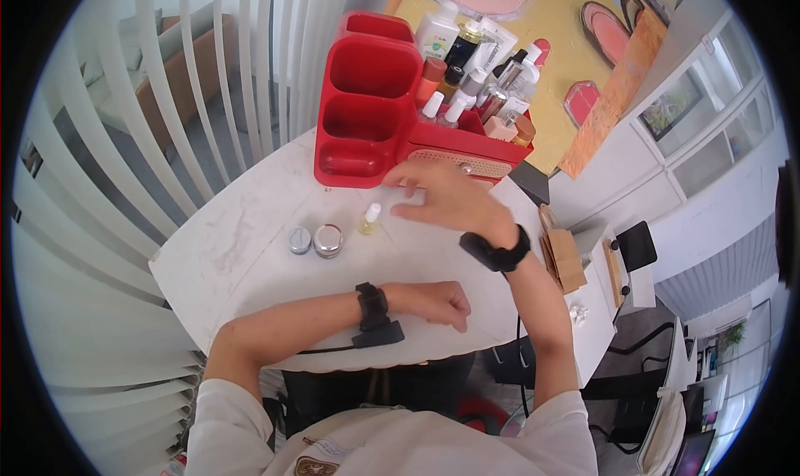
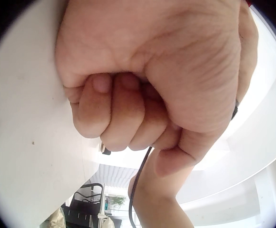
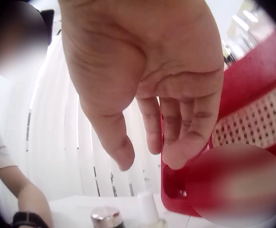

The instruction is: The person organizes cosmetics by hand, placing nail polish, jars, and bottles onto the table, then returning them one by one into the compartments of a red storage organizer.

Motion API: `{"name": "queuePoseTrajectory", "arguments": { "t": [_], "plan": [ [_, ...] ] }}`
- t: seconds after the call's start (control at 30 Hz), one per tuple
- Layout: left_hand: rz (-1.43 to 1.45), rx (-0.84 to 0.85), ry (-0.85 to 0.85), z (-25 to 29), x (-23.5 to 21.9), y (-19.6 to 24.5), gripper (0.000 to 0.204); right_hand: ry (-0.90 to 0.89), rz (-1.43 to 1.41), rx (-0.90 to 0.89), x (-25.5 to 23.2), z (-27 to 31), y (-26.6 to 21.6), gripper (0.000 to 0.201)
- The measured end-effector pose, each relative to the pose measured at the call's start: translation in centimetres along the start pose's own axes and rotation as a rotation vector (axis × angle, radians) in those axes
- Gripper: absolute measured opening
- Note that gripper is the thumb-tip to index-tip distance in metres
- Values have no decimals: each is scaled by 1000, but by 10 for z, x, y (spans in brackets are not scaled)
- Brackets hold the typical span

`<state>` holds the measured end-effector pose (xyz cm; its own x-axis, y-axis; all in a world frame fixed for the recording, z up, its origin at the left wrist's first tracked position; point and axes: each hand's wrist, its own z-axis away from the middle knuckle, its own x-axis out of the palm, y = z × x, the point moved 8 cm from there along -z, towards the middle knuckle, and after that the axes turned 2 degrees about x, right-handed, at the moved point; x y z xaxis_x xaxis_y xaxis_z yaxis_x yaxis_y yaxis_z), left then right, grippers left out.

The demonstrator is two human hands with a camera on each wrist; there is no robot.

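My right hand [image 1: 450,194] hovers over the table in front of the red organizer [image 1: 367,172], thumb and fingers apart with nothing between them. Just left of it in the head view stands a small bottle [image 1: 367,220] with a white cap and pale yellow liquid. Below the fingers, the right wrist view shows the white cap [image 3: 148,209] and a silver-lidded jar [image 3: 106,217]. My left hand [image 1: 433,303] rests on the table near the front edge, its fingers [image 2: 123,118] curled into the palm, and no object shows in it.
Two small round jars, a silver-lidded one [image 1: 328,240] and a grey-blue one [image 1: 299,240], stand left of the bottle. Several cosmetic bottles [image 1: 437,34] fill the organizer's right part, above a woven-front drawer [image 1: 429,157]. White slats [image 1: 150,84] border the table's left side.
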<state>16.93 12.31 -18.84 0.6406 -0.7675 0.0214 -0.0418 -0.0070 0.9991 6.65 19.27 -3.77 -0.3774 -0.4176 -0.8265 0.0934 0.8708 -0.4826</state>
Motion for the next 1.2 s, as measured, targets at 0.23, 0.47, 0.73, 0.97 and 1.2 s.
{"name": "queuePoseTrajectory", "arguments": {
  "t": [0.23,0.47,0.73,0.97,1.2],
  "plan": [
    [51,27,-48,0,2,0,43,-179,-208,108,56,0,31,23],
    [25,15,-38,0,2,0,43,162,-294,190,-8,13,25,20],
    [-16,-5,3,2,-1,3,43,661,-270,206,-145,27,18,20],
    [10,34,-2,1,-2,0,44,530,189,280,-127,7,33,22],
    [-4,17,-3,1,0,1,45,419,232,337,-108,4,51,31]
  ]
}}
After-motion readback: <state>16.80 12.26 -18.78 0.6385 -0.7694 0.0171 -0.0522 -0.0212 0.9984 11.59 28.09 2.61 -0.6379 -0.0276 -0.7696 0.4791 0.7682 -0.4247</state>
